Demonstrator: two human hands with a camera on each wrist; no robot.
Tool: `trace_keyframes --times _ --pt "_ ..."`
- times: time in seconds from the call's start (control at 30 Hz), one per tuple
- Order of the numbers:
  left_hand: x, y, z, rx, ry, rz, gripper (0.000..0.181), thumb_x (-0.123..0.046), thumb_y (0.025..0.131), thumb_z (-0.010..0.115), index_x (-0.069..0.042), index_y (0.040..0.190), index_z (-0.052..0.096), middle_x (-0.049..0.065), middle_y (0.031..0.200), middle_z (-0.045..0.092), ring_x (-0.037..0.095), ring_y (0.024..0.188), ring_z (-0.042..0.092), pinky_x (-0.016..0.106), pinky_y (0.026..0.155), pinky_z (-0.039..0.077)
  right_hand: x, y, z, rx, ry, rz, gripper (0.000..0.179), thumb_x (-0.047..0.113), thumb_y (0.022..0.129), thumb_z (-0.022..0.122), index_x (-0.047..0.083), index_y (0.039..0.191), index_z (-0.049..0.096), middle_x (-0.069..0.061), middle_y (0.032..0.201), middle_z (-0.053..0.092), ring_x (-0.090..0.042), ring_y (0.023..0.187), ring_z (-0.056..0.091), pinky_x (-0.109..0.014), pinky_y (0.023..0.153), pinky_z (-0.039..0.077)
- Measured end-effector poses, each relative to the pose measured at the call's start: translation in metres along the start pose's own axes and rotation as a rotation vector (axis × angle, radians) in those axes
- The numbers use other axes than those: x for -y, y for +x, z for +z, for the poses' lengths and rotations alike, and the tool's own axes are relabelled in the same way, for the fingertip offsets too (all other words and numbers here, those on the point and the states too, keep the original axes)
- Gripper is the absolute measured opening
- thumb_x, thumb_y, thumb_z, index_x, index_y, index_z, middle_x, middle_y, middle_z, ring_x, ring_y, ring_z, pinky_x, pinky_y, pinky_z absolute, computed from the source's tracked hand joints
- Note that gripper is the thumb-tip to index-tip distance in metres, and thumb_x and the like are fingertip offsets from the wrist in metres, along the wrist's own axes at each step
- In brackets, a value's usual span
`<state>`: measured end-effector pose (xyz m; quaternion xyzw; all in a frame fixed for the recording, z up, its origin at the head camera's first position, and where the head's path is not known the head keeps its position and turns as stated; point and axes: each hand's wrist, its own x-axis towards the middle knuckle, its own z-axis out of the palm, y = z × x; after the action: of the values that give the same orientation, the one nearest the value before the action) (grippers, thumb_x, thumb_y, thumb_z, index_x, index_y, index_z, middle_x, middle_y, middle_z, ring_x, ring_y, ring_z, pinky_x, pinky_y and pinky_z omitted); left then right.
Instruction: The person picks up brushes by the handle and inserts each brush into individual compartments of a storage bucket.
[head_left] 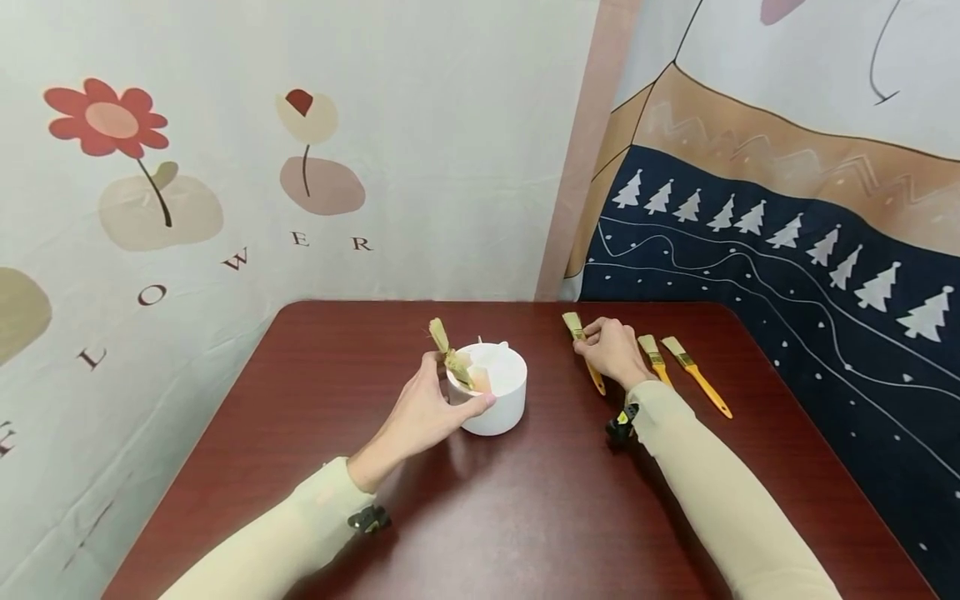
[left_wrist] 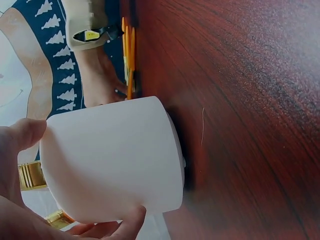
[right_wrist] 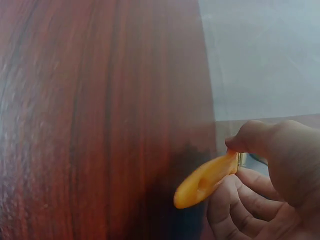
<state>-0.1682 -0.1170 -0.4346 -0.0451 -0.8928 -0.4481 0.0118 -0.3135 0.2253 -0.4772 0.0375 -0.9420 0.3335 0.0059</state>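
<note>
My left hand (head_left: pixel 429 407) grips the side of a white round container (head_left: pixel 495 415), thumb at the near rim and fingers around its left. Inside stand two paintbrushes with bristles up, one brush (head_left: pixel 439 335) leaning above the rim beside my fingers. Their gold ferrules (left_wrist: pixel 33 175) show past the container in the left wrist view. To the right, my right hand (head_left: pixel 611 352) pinches a paintbrush (head_left: pixel 596 379) near its ferrule, between thumb and fingers. Its yellow handle (right_wrist: pixel 202 185) points toward the near side, and its pale bristles point to the far edge.
Right of my right hand, two more yellow-handled paintbrushes lie on the dark red table (head_left: pixel 555 508): one brush (head_left: pixel 652 354) partly hidden by my wrist, another brush (head_left: pixel 697 379) farther right. A printed cloth (head_left: pixel 450 150) hangs behind the table's far edge.
</note>
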Motion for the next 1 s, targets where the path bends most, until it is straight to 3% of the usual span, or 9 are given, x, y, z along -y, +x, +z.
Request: trace_keyframes --times 0.2,0.33,0.43,0.57,0.87,1.0 --pt "-0.002 0.001 -0.004 0.030 -0.003 0.011 0.085 -0.050 0.093 0.094 -0.009 0.154 0.053 0.010 0.132 0.072 0.028 0.112 0.066 0.039 0.096 0.054 0.008 -0.005 -0.010 0.012 0.057 0.024 0.052 0.032 0.108 0.085 0.001 0.146 0.071 -0.021 0.127 0.085 -0.037 0.118 0.078 -0.051 0.103 0.064" --pt "-0.004 -0.001 -0.007 0.060 -0.022 0.006 0.079 -0.049 0.094 0.094 -0.011 0.151 0.055 0.008 0.144 0.075 0.027 0.124 0.074 0.046 0.106 0.060 0.014 -0.011 -0.016 0.019 0.086 0.023 0.056 0.034 0.109 0.084 -0.001 0.150 0.070 -0.022 0.128 0.083 -0.034 0.112 0.077 -0.044 0.096 0.065" --pt "-0.005 -0.003 -0.008 0.075 -0.022 0.002 0.077 -0.047 0.095 0.093 -0.011 0.151 0.056 0.007 0.148 0.076 0.028 0.131 0.077 0.052 0.112 0.061 0.018 -0.016 -0.018 0.018 0.115 0.019 0.054 0.035 0.110 0.084 0.001 0.149 0.070 -0.021 0.128 0.082 -0.031 0.107 0.077 -0.037 0.089 0.065" --pt "-0.005 -0.004 -0.008 0.079 -0.006 0.008 0.079 -0.044 0.096 0.093 -0.012 0.157 0.055 0.011 0.145 0.078 0.029 0.128 0.078 0.053 0.110 0.061 0.024 -0.022 -0.019 0.010 0.145 0.002 0.049 0.035 0.110 0.084 0.004 0.146 0.071 -0.020 0.126 0.081 -0.030 0.102 0.076 -0.032 0.085 0.065" --pt "-0.006 -0.006 0.001 -0.004 -0.003 -0.020 0.097 -0.056 0.091 0.095 -0.008 0.159 0.044 0.010 0.124 0.069 0.024 0.108 0.063 0.036 0.094 0.051 0.045 -0.039 -0.027 -0.047 0.206 -0.112 0.036 0.030 0.108 0.087 0.005 0.130 0.073 -0.019 0.115 0.083 -0.024 0.084 0.080 -0.031 0.075 0.068" --pt "-0.007 -0.006 0.005 -0.045 -0.016 -0.009 0.093 -0.053 0.091 0.096 -0.006 0.153 0.045 0.011 0.129 0.067 0.025 0.108 0.062 0.037 0.097 0.051 0.059 -0.048 -0.032 -0.063 0.234 -0.153 0.033 0.030 0.107 0.088 0.007 0.126 0.073 -0.017 0.112 0.084 -0.026 0.087 0.080 -0.033 0.073 0.068"
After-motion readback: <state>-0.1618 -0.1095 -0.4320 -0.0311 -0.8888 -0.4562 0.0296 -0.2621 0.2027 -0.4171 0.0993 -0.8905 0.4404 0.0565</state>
